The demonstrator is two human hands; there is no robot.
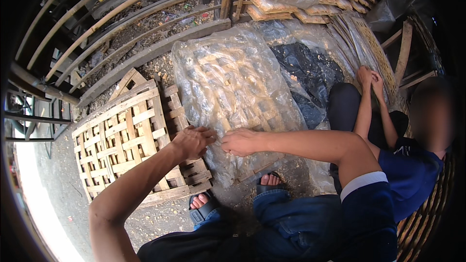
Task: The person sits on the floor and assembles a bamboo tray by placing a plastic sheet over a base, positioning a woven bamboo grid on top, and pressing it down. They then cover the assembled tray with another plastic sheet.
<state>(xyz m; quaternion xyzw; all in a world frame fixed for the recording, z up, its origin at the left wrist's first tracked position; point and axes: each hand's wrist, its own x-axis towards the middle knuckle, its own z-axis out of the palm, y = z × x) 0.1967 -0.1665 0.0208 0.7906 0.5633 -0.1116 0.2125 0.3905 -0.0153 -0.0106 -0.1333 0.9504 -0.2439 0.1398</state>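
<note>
A clear, wrinkled plastic sheet [228, 82] lies over a woven slatted panel in front of me, and the lattice shows through it. My right hand [240, 142] is closed at the near part of the sheet, its fingers pinched on the plastic. Just left of it, my left hand [195, 141] is over the sheet's left edge, fingers stretched out and apart, holding nothing. A bare woven wooden lattice panel [121, 140] rests to the left of the sheet, on top of another slatted piece [196, 172].
Beside me on the right sits a person [407, 165], hands together near long strips [357, 43]. Filled plastic packs [276, 5] are stacked at the back. Black plastic [308, 75] lies right of the sheet. A wooden beam [150, 63] and bamboo rails [131, 5] bound the far left.
</note>
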